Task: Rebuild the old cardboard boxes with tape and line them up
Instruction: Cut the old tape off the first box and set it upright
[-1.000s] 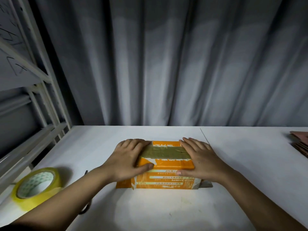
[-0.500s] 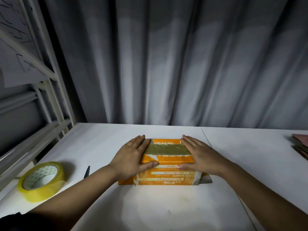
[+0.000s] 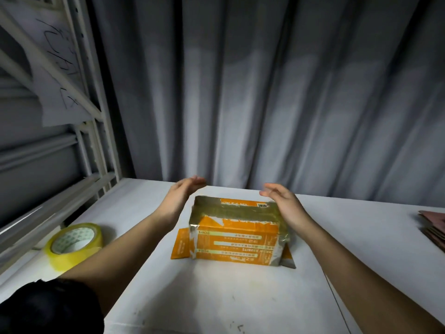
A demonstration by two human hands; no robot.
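Observation:
An orange cardboard box (image 3: 237, 239) with white print stands in the middle of the white table (image 3: 216, 297), a wide strip of tape across its top and down both ends. Loose flaps stick out at its bottom left and bottom right. My left hand (image 3: 179, 198) hovers open just left of the box's top, fingers straight and apart from the cardboard. On the other side, my right hand (image 3: 283, 204) is lifted open beside the top right corner, holding nothing. A roll of yellowish clear tape (image 3: 73, 244) lies on the table to the left.
A white metal rack (image 3: 79, 150) runs along the left edge of the table. Grey curtains hang right behind the table. Flattened reddish-brown cardboard pieces (image 3: 433, 225) are stacked at the far right edge.
Both hands were pressing flat on the taped top of the box; now they have lifted off and spread apart to its sides. The view has shifted closer to the box.

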